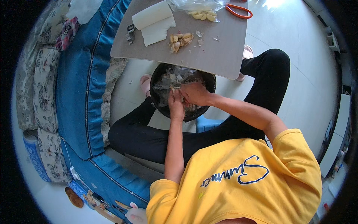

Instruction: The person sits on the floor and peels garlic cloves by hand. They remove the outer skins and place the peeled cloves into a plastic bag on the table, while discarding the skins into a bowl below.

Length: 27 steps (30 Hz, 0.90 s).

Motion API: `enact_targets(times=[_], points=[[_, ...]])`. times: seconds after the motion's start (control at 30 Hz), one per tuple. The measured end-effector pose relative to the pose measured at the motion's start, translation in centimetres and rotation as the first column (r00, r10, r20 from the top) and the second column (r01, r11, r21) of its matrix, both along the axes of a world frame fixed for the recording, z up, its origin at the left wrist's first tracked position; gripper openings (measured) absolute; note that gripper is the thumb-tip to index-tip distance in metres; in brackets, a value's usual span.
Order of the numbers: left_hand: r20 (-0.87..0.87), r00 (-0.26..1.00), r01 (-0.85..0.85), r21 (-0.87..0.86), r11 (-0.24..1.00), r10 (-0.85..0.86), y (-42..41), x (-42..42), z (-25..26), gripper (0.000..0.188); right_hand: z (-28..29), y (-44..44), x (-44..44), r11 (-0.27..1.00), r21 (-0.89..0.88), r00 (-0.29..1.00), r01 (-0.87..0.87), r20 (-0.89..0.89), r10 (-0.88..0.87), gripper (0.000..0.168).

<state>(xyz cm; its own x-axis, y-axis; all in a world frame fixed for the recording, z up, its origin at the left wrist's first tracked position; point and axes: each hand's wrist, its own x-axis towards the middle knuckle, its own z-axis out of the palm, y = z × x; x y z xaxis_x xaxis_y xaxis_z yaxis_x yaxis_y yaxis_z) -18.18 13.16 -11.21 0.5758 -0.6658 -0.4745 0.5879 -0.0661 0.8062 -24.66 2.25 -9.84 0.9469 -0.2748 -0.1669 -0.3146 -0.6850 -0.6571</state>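
Note:
Over a black waste bin (212, 84) between the knees, my left hand (176, 105) and my right hand (195, 93) meet, fingers bent together. A small pale piece, seemingly garlic, shows at the left fingertips; the fingers hide most of it. Clear plastic and papery garlic skins (174, 77) fill the bin below. On the table beyond lies a small heap of unpeeled garlic cloves (181, 41). Farther back, peeled garlic cloves (203, 15) lie at a clear plastic bag (197, 4).
The table (218, 53) overhangs the bin's far edge. It bears a paper towel roll (153, 14), a dark-cased small object (130, 33) and an orange-red handle (239, 11). A blue plastic stool (208, 124) shows beneath the legs. A blue-covered sofa (75, 84) stands at left.

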Motion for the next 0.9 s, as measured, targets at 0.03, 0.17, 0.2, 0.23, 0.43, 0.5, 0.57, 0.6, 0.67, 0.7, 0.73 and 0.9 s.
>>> enact_targets(times=[0.03,0.17,0.2,0.23,0.43,0.5,0.57,0.6,0.67,0.7,0.73,0.9], points=[[-0.063,0.998,-0.009,-0.027,1.000,0.007,0.3,0.3,-0.1,0.029,-0.3,0.0,0.2,0.999,0.045,0.999,-0.013,-0.035,0.015,0.013],[-0.342,0.936,-0.011,-0.270,0.963,-0.085,1.0,1.6,1.0,0.028,-0.7,0.1,-0.1,0.929,0.319,0.951,0.185,0.180,-0.251,0.018],[-0.320,0.946,-0.029,-0.250,0.968,-0.054,1.2,1.8,1.2,0.026,-1.9,-0.3,-0.2,0.956,0.222,0.964,0.193,0.139,-0.227,0.020],[-0.299,0.954,-0.047,-0.232,0.972,-0.025,1.1,1.9,1.3,0.024,-3.1,-0.7,-0.3,0.973,0.120,0.974,0.196,0.093,-0.207,0.022],[0.060,0.994,0.084,0.109,0.990,-0.091,1.3,1.5,1.1,0.014,-4.8,-0.6,-0.7,0.998,-0.016,0.988,0.067,0.141,-0.064,0.024],[0.038,0.989,0.141,0.118,0.983,-0.146,1.7,1.6,1.1,0.013,-0.1,-1.3,-0.3,0.973,0.224,0.994,0.055,0.078,-0.074,0.026],[0.032,0.963,0.262,0.106,0.959,-0.267,1.7,2.0,1.7,0.014,2.2,-2.0,-0.3,0.963,0.267,0.993,0.013,0.114,-0.045,0.030],[-0.003,0.945,0.326,0.077,0.942,-0.327,1.8,2.1,2.0,0.014,2.2,-2.2,-0.2,0.979,0.199,0.984,-0.038,0.177,0.002,0.033],[-0.068,0.893,0.446,0.012,0.895,-0.444,1.9,2.2,2.6,0.015,2.0,-2.6,-0.2,0.982,0.151,0.968,-0.113,0.240,0.075,0.036],[-0.015,0.898,0.439,0.031,0.898,-0.439,1.9,2.1,2.7,0.015,2.1,-2.8,-0.1,0.974,0.176,0.964,-0.145,0.245,0.099,0.035],[0.037,0.900,0.432,0.049,0.901,-0.434,1.9,1.9,2.8,0.015,2.1,-2.9,-0.1,0.963,0.202,0.960,-0.177,0.251,0.124,0.035],[0.272,0.910,0.300,0.091,0.950,-0.314,1.6,0.7,2.1,0.017,0.5,-1.5,0.2,0.935,0.348,0.948,0.064,0.272,-0.166,0.034]])
